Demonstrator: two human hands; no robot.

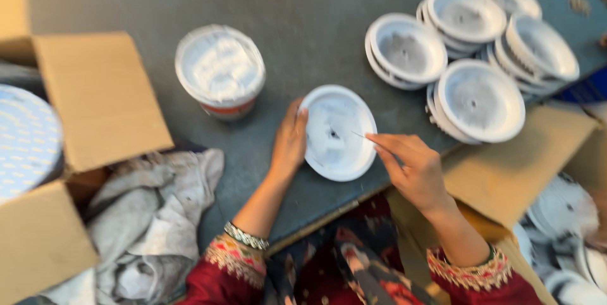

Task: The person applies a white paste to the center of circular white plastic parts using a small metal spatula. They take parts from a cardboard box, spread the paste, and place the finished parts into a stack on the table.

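A white dish [337, 133] near the table's [316, 14] front edge is steadied at its rim by the left hand [289, 142]. A thin stick [361, 134], blurred, is pinched by the right hand [411, 166], pointing left toward the dish centre.

A dark grey worktop [316, 7] with a dull, slightly scuffed surface fills most of the view, lit evenly from above with soft shadows. Its near edge runs diagonally, trimmed with a thin pale strip [322, 223]. Well to the left of the hands stands an open cardboard box [101, 96], its flaps spread, with a round pale blue patterned disc [25, 140] inside. Just below that box lies a crumpled grey-white cloth [152, 216]. To the right of the hands, a second cardboard box flap [512, 172] slopes down off the worktop edge. A blue patch [585, 90] shows at the far right edge.
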